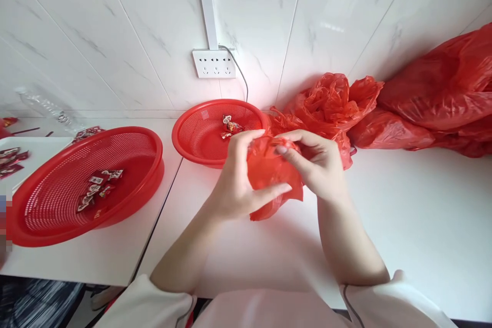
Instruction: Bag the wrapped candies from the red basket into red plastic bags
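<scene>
Socket panel point(214, 64) on tiled wall point(146, 20) (grey cable point(242, 73) alongside).

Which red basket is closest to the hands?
The basket in front of the wall socket, just beyond the left hand. The other basket sits farther off to the left.

Behind the bag point(265, 161) between the left hand point(238, 179) and the right hand point(323, 166), a basket point(203, 148) with packets point(231, 126) stands on the table point(403, 225). Another basket point(134, 202) with more packets point(96, 187) is left; other bags point(442, 87) lie right, along the wall point(154, 36).
</scene>
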A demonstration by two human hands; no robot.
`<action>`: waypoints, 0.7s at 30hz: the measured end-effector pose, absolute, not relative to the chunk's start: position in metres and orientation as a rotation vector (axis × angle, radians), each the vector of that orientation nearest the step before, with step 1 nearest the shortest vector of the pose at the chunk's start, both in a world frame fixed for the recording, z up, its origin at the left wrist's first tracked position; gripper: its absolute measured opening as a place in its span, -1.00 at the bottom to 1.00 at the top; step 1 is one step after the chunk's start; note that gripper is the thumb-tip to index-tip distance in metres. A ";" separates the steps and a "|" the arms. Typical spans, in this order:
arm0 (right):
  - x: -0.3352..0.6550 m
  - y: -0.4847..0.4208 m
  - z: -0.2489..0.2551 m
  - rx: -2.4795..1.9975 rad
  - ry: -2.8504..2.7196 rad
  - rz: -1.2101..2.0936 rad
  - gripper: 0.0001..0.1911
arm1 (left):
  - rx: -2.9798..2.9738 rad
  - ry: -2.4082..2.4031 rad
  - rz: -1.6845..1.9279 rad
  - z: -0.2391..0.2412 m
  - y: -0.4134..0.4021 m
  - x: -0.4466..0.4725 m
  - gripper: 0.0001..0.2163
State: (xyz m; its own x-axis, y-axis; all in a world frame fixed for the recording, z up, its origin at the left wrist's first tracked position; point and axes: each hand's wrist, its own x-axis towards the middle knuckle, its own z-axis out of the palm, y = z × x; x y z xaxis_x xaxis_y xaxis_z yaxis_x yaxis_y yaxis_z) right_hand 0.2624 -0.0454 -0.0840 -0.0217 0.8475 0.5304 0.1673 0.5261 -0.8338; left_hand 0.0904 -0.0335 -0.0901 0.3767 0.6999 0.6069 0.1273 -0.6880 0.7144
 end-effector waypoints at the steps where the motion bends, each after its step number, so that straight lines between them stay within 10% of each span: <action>1: 0.265 -0.048 -0.081 -0.911 -1.511 0.652 -0.81 | 2.101 0.788 1.229 -0.094 -0.035 0.095 -0.28; 5: 0.274 -0.056 -0.071 -0.828 -1.666 0.602 -0.61 | 2.022 0.869 1.093 -0.106 -0.032 0.106 -0.76; 14: 0.297 -0.051 -0.074 -0.957 -1.452 0.114 -0.79 | 1.019 0.562 1.018 -0.093 0.001 0.076 -0.87; 21: 0.267 -0.057 -0.077 -0.674 -2.067 0.182 -0.70 | 1.768 0.453 0.462 -0.091 -0.015 0.080 -0.71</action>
